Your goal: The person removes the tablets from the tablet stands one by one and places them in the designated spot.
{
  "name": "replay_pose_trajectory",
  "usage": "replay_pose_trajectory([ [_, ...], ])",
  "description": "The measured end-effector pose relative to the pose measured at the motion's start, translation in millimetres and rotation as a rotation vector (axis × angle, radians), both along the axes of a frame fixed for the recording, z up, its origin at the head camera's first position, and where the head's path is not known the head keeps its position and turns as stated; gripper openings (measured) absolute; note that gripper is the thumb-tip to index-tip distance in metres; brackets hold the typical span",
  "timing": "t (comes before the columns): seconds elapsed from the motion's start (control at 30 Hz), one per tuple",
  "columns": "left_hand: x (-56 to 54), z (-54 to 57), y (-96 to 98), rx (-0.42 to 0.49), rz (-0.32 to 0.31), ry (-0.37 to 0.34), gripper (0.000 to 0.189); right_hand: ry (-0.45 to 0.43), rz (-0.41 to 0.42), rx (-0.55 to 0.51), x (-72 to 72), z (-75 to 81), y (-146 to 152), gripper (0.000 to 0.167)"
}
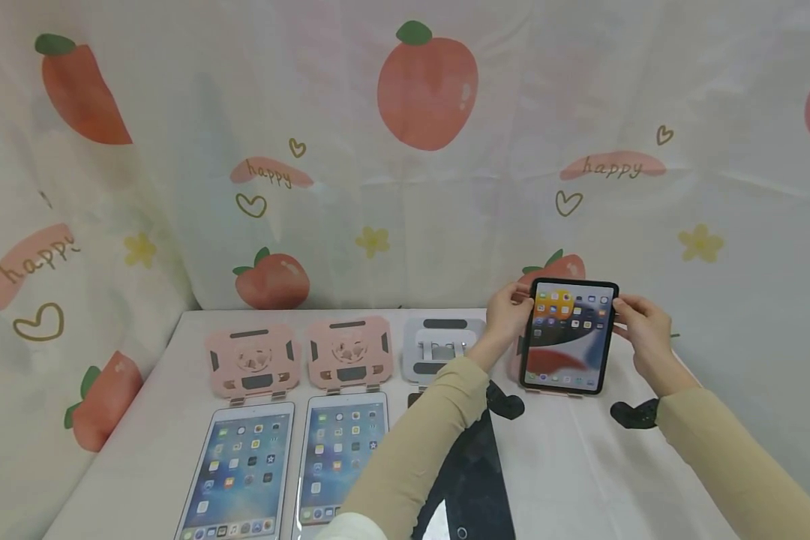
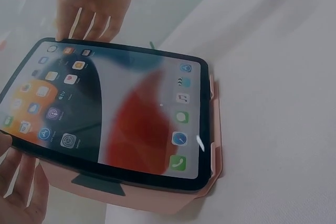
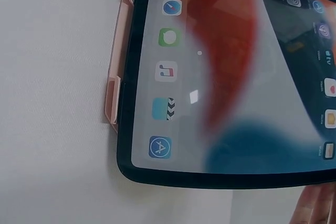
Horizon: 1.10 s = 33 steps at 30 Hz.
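Note:
A black-framed tablet (image 1: 570, 336) stands upright, leaning back on a pink stand (image 3: 114, 93). Its screen is lit with rows of app icons. My left hand (image 1: 509, 319) grips its left edge near the top, thumb by the front rim and fingers reaching behind. On the opposite edge my right hand (image 1: 644, 330) holds it in the same way. In the left wrist view, two small pink lips of the stand (image 2: 216, 129) lie along the tablet's bottom edge, and a dark pad (image 2: 100, 183) shows on the stand's side.
Two pink stands (image 1: 253, 361) (image 1: 349, 351) and a light grey stand (image 1: 444, 330) stand in a row to the left. Before them lie two white-framed lit tablets (image 1: 239, 472) (image 1: 344, 450) and a dark-screened one (image 1: 475, 480), partly behind my left sleeve. A fruit-print curtain (image 1: 432, 195) hangs behind the table.

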<state>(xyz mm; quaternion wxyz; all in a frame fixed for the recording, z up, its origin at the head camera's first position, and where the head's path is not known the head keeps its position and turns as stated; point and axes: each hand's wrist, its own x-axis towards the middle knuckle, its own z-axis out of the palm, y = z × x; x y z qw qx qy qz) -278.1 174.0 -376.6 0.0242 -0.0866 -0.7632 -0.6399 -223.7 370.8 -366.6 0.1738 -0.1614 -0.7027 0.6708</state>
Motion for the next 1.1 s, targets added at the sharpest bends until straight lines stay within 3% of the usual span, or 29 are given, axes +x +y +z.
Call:
replay_pose_trajectory([
  [0.7,6.0,1.8,-2.0,0.040,0.018,0.011,0.010,0.064,0.028,-0.021,10.6,4.0,0,0.008],
  [1.1,12.9,4.3,-4.9,0.074,-0.011,0.013,0.011,0.113,0.051,-0.046,20.2,6.7,1,0.011],
])
